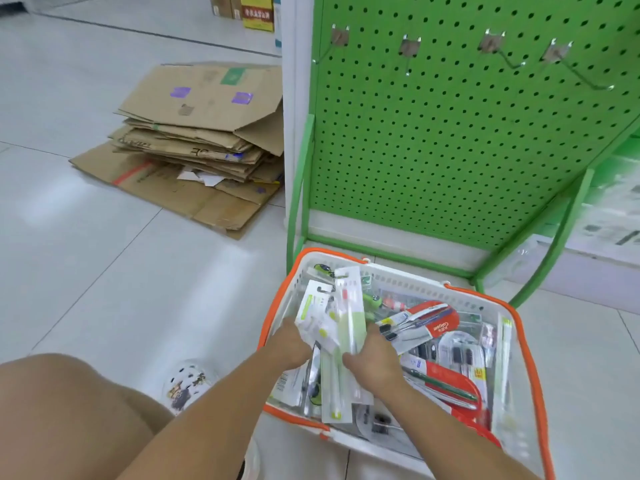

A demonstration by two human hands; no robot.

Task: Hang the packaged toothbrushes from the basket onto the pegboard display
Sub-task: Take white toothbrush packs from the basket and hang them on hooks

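Observation:
A white basket [408,279] with orange rim sits on the floor below the green pegboard [450,140]. It is full of packaged toothbrushes, among them red Colgate packs [440,325]. My left hand [291,344] grips a white-and-green pack [317,315] over the basket's left side. My right hand [372,358] grips a long pale green toothbrush pack [349,317] beside it. Both packs stand tilted up out of the pile. Several bare metal hooks [509,58] stick out near the pegboard's top.
A stack of flattened cardboard boxes [194,143] lies on the tiled floor left of the display. My bent knee [69,410] and a patterned shoe [187,386] are at lower left. A shelf with goods [609,209] stands at right.

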